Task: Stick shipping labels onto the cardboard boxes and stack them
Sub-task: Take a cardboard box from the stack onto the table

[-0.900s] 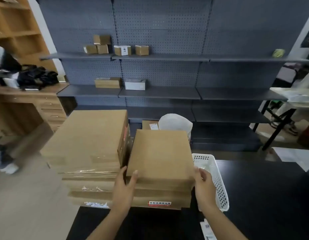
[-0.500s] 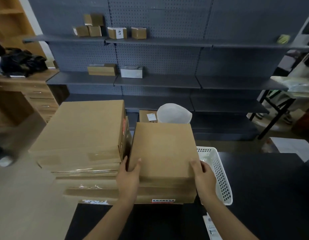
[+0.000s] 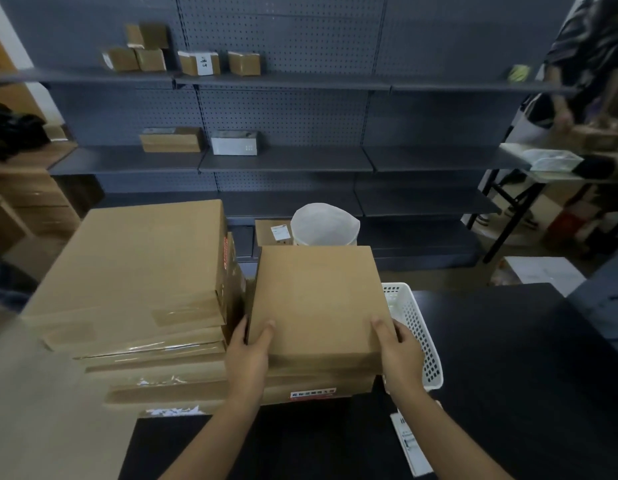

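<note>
Cardboard box (image 3: 318, 299) still gripped at both near corners, left hand (image 3: 248, 355) and right hand (image 3: 401, 351) unmoved.

Both forearms are bare to the frame edge, with no sleeves, gloves, rings or watch.

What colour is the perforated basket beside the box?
White; the basket shows best in the head view, right of the box.

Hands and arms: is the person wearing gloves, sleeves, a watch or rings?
No. The left hand and right hand are bare, with no gloves and no rings that show. Both forearms are bare down to the bottom edge of the picture, so no sleeves are in view. No watch or bracelet shows on either wrist. The fingernails look short and plain.
</note>
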Demonstrator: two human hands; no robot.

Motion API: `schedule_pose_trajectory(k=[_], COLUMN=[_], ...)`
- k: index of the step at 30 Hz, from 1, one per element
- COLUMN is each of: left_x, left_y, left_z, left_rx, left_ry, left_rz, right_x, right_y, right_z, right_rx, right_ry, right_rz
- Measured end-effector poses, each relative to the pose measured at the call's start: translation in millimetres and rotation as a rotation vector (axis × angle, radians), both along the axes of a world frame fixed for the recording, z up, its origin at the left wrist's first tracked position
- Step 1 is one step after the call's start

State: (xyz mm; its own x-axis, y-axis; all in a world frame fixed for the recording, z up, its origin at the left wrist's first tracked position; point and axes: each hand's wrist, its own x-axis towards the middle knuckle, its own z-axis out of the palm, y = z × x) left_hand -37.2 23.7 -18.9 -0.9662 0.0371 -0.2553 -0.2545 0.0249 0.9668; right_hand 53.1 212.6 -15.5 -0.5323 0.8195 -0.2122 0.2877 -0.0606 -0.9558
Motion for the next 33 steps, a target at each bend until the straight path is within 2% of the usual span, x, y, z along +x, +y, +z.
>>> schedule_pose_trajectory(k=[9,17,25,33], left_x=[59.3,168.7,240.0,271.0], left_y=[-0.6,-21.3,-47.8,-69.0], left_z=[14.9,17.5,-3.6,-50.2], left_rx=[0.016,0.009,-0.045,-0.101], left_ry=[0.088,0.113,0.129,0.045], left_rz=[-0.017,0.058,0.092,0.091], right_x=[61.9,152.3,217.0,242.8], right_y=[4.4,-5.9,-29.0,-41.6], right_z=[10.3,8.4,-16.0,-57.7], right_rx=[0.029,0.052,0.03,0.019], right_ry=[0.069,0.096,0.091,0.029], right_rz=[0.019,0.137,0.152,0.18])
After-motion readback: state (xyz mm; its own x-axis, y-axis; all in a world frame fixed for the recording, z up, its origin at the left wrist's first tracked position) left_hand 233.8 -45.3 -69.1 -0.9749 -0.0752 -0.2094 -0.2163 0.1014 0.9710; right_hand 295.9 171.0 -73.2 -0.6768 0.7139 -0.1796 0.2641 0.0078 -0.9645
